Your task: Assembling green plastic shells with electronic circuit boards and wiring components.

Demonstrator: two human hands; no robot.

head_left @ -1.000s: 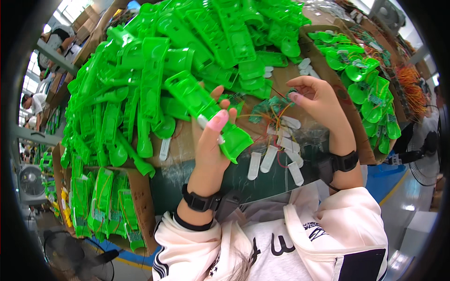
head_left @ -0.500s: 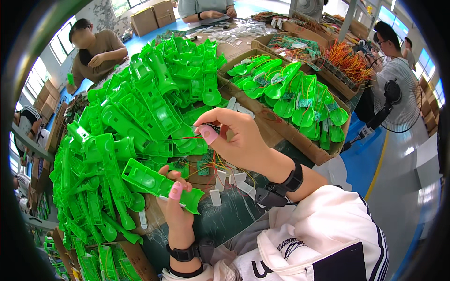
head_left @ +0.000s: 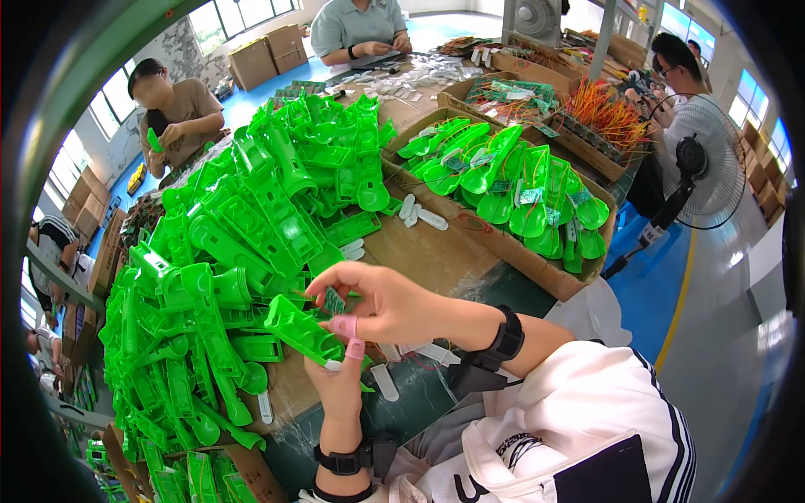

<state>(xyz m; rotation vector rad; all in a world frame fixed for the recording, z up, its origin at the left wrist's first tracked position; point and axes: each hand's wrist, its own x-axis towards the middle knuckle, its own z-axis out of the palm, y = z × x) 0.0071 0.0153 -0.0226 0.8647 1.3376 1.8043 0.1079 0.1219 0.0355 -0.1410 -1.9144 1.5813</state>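
Observation:
A green plastic shell [head_left: 293,329], long and trough-like, is gripped in my left hand [head_left: 337,392], its open side facing up. Pinched between the thumb and fingers of my right hand [head_left: 386,303] is a small green circuit board [head_left: 334,302], just above the shell. Pink covers sit on both thumbs. My two thumbs are close together at the shell's near end, which my hands partly hide. Beside my left wrist lies a flat white plastic piece [head_left: 384,381] on the dark green mat [head_left: 419,388].
Many green shells [head_left: 251,201] are heaped along the left. Ahead right, a cardboard box [head_left: 549,281] holds shells fitted with boards and wires; orange wires [head_left: 599,117] lie beyond. A standing fan [head_left: 692,159] is at the right. Co-workers sit around the table.
My right hand has come down and left, bringing the circuit board over the shell. My left hand has shifted slightly right and down with the shell. The view has tilted slightly.

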